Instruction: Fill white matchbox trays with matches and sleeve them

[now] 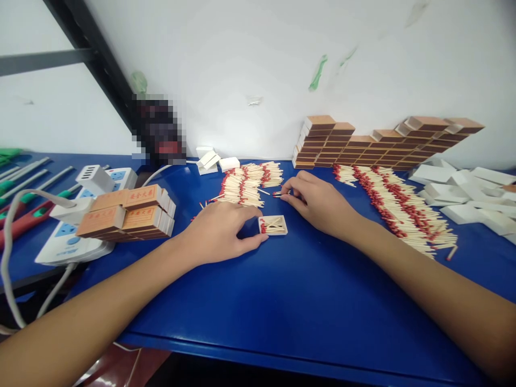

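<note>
A small white matchbox tray (279,234) lies on the blue table with some red-headed matches (276,222) in it. The thumb and a finger of my left hand (223,231) grip its left end. Farther back and to the right, my right hand (316,201) pinches a few matches (276,194) between thumb and fingertips, heads pointing left. Behind my left hand spreads a heap of loose matches (244,185), partly hidden by that hand. Another long heap of matches (403,207) runs beyond my right forearm.
Closed matchboxes (363,148) are stacked along the wall. White empty trays (471,193) pile up at the right; several more (209,160) sit at the back. At left, bundled matchboxes (129,212) rest by a power strip (66,242) with cables. Red-and-green handled tools (36,209) lie far left.
</note>
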{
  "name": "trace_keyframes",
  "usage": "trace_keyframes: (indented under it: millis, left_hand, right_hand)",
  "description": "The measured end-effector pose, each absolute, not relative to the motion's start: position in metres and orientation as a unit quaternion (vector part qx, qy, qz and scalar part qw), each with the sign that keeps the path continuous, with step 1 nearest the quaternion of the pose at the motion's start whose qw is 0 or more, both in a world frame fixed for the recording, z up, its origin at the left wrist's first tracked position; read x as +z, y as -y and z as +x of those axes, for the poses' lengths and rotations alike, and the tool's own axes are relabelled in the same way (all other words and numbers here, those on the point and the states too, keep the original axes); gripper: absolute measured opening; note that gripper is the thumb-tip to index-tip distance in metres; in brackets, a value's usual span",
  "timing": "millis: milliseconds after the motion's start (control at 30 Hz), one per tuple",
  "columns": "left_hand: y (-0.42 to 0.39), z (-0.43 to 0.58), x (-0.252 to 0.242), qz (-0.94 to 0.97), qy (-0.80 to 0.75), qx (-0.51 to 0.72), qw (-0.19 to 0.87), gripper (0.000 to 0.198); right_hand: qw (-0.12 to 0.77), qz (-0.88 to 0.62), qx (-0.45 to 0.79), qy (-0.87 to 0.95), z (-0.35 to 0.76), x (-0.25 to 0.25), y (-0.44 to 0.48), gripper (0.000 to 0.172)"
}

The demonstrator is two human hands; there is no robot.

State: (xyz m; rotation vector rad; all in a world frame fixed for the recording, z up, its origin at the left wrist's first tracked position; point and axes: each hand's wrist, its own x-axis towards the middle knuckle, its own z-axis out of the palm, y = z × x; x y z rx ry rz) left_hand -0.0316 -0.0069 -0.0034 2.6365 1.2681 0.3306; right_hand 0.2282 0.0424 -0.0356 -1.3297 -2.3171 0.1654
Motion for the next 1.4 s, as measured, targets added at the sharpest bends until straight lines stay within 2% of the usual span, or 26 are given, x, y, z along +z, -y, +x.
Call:
trace_keyframes:
  millis: [467,733,967,1400]
  left_hand:
    - [0.007,-0.031,-0.002,0.893,-0.425,0.113,0.097,0.04]
    - [0.004,-0.032,-0.004,0.893,-0.427,0.118,0.087,0.039]
    - [0.005,-0.032,-0.004,0.892,-0.43,0.12,0.077,0.036]
    - [0.004,-0.033,-0.005,0.895,-0.42,0.121,0.083,0.039]
  right_hand:
    - [0.213,-0.492,0.071,0.841,0.228,-0.034,-0.043,0.01]
    - [0.251,-0.458,0.088,0.848,0.222,-0.015,-0.023,0.01]
    - [0.198,-0.438,0.129,0.867,0.201,-0.009,0.009,0.012]
    - [0.182,-0.418,0.14,0.879,0.209,-0.005,0.004,0.019]
